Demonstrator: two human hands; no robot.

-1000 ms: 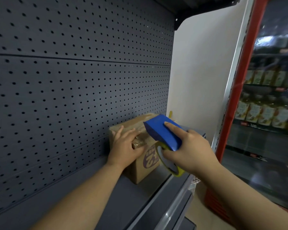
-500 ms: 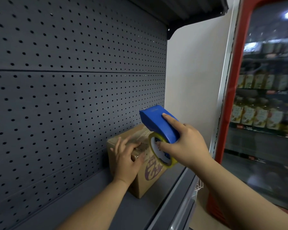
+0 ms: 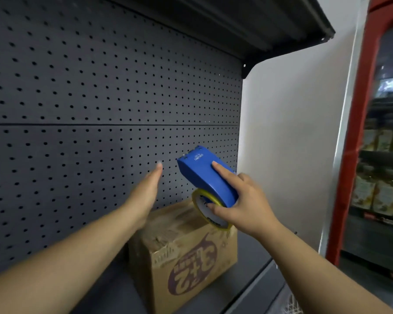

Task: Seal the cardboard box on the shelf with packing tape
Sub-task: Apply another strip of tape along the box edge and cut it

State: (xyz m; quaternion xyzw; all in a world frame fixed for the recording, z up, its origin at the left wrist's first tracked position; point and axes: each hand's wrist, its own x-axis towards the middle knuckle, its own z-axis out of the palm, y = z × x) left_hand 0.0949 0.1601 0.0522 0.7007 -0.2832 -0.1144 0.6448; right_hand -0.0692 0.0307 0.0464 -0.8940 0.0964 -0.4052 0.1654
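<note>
A brown cardboard box with a purple logo on its side stands on the dark shelf, against the pegboard. Shiny tape lies across its top. My right hand grips a blue tape dispenser with a yellow-rimmed tape roll, held tilted above the box's right top edge. My left hand is lifted above the box's left side, flat and blurred, fingers straight and together, holding nothing and clear of the box.
A grey pegboard back panel rises behind the box. An upper shelf overhangs at the top. A white side wall closes the right, and a red-framed glass cooler with bottles stands beyond it.
My left hand has come off the box top and risen in front of the pegboard. The dispenser has lifted slightly and tilted up. The camera has moved closer.
</note>
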